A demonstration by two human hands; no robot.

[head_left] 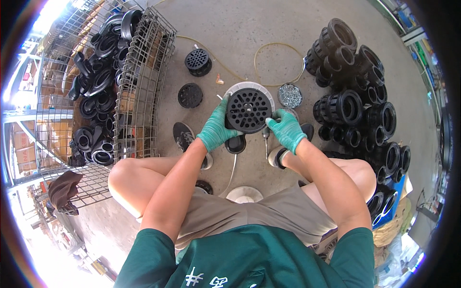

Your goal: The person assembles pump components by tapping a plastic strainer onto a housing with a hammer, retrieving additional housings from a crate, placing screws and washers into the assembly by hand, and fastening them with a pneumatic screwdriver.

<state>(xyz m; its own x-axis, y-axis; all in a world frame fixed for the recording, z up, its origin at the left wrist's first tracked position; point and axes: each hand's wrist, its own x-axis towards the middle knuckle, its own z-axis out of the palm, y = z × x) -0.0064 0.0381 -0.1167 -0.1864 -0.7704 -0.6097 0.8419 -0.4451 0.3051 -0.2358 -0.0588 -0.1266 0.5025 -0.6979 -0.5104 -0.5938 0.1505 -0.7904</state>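
Between my knees I hold a round black drain grate with many holes and a pale spot at its centre. My left hand, in a green glove, is closed around its left side, thumb at the lower edge. The gloved fingers of my right hand are pinched at the right rim. Behind the grate shows a pale round rim. Just below the grate is a black rounded part, partly covered. A slim metal tool with a thin shaft sits beside my right fingers.
Left stands a wire cage of black pipe fittings. Stacked black ribbed fittings line the right. Ahead lie a dish of small metal pieces, a black disc, another grate-topped fitting and a yellowish hose.
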